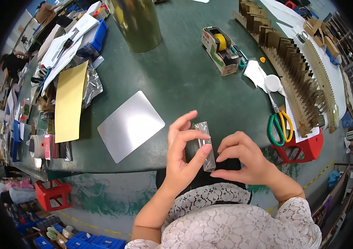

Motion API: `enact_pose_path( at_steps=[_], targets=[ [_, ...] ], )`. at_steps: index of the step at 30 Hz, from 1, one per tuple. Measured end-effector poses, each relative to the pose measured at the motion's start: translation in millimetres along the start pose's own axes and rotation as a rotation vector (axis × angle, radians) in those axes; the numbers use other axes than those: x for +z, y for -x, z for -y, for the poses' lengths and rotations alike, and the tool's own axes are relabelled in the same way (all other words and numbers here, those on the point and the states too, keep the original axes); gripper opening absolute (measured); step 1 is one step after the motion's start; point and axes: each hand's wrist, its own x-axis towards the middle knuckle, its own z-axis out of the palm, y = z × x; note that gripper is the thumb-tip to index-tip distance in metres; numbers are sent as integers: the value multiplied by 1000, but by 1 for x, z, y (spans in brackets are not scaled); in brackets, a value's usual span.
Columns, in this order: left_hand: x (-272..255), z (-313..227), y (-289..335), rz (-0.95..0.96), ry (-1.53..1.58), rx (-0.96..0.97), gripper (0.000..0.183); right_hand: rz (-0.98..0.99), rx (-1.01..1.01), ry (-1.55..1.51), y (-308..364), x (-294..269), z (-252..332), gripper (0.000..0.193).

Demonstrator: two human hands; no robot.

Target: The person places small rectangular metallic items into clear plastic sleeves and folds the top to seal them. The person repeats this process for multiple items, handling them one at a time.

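A slim rectangular box in clear shiny wrap [209, 162] stands out in front of me, over the table's front edge. My left hand [182, 151] pinches it between thumb and forefinger near its upper half, with the other fingers raised. Close to the box's lower end is my right hand [245, 159], its fingers curved and spread apart from the thumb. The right thumb tip is at the box's bottom corner; whether it touches cannot be made out. A smooth silver-grey sheet with rounded corners [131, 126] lies on the green table [176, 87], left of my hands.
Right of centre are a tape dispenser [221, 52], scissors with green and yellow handles [282, 124] and a slotted cardboard rack [294, 74]. A tall gold-coloured container [137, 25] stands farther back. Yellow card [72, 103] and stacked papers lie left. Red stools [54, 195] flank the table.
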Motion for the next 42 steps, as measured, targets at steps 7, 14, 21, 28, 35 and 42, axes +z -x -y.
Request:
enact_pose_path(
  at_steps=[7,14,21,28,35,42],
  targets=[
    [-13,-9,6,107,-49,125,8,-169,-232,230,12,22,-12,31],
    [-20,-7,2,171,76,110,14,-161,-257,310,11,21,-14,32],
    [-21,-8,1,214,53,103,10,-100,-292,370,5,15,-17,37],
    [-22,-4,-1,212,26,125,12,-55,-364,258,8,14,-19,37],
    [-28,-3,4,220,-173,291,24,-34,-313,157,8,9,-19,33],
    [-23,-21,9,241,-188,271,22,-116,-59,4,-2,0,-11,32]
  ],
)
